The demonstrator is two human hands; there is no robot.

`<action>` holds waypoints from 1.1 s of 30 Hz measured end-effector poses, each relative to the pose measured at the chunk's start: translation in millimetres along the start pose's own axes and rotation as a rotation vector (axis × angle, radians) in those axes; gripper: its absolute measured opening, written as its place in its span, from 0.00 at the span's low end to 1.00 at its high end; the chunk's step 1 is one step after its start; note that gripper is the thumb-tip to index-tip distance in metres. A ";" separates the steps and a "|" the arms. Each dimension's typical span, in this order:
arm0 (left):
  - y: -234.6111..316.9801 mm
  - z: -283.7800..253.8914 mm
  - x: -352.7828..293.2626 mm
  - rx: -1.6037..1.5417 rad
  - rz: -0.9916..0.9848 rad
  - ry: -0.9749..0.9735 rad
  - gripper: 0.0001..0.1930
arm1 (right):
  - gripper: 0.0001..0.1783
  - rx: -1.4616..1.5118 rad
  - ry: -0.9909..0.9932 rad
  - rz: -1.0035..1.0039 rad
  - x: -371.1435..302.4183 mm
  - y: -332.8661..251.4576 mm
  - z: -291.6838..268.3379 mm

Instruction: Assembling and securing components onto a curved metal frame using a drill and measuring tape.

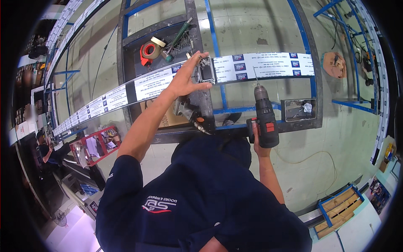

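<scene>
Navy shirt (201, 176) w/ white-red logo (157, 204), R hand (261, 150) gripping drill (265, 117), L hand (187, 77) spread across blue-printed white profile (266, 63)

A navy shirt (201, 185) bears a white-lettered chest logo (157, 205) with a red swoosh; left of the logo, a short sleeve (126, 178) has small white marking (111, 175); right of it sits a pale button (217, 224).

Left hand (187, 76) wide across a film-wrapped profile (268, 65), black drill (265, 115) in the right hand (257, 145)
</scene>
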State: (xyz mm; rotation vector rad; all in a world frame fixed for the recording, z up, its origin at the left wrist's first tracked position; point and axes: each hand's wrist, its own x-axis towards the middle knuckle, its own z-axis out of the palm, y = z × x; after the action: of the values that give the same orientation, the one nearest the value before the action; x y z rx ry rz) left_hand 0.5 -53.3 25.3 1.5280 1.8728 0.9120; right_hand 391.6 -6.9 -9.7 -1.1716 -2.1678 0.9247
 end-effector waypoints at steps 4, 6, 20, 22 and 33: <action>-1.3 2.0 -1.1 -0.033 0.005 0.005 0.50 | 0.10 -0.051 -0.010 0.005 -0.8 3.8 -1.1; -1.3 3.9 -0.4 -0.030 0.019 0.010 0.47 | 0.10 -0.066 0.008 -0.037 -1.3 2.7 -1.1; -9.5 14.9 24.9 -0.157 -0.033 0.355 0.12 | 0.09 0.065 -0.052 0.000 -0.2 4.1 -13.1; -16.2 14.9 25.6 -0.178 -0.004 0.364 0.11 | 0.09 0.154 -0.145 0.040 -11.4 11.8 -19.4; 36.8 -85.2 -53.5 -0.376 -0.070 0.912 0.13 | 0.22 0.289 -0.769 -0.171 34.8 -92.6 -29.5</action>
State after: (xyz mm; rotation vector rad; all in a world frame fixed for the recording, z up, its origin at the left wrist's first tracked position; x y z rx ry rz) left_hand -32.1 -114.8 106.8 0.8482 2.1045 2.0211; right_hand 346.9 -4.3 83.3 -0.5111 -2.5114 1.7422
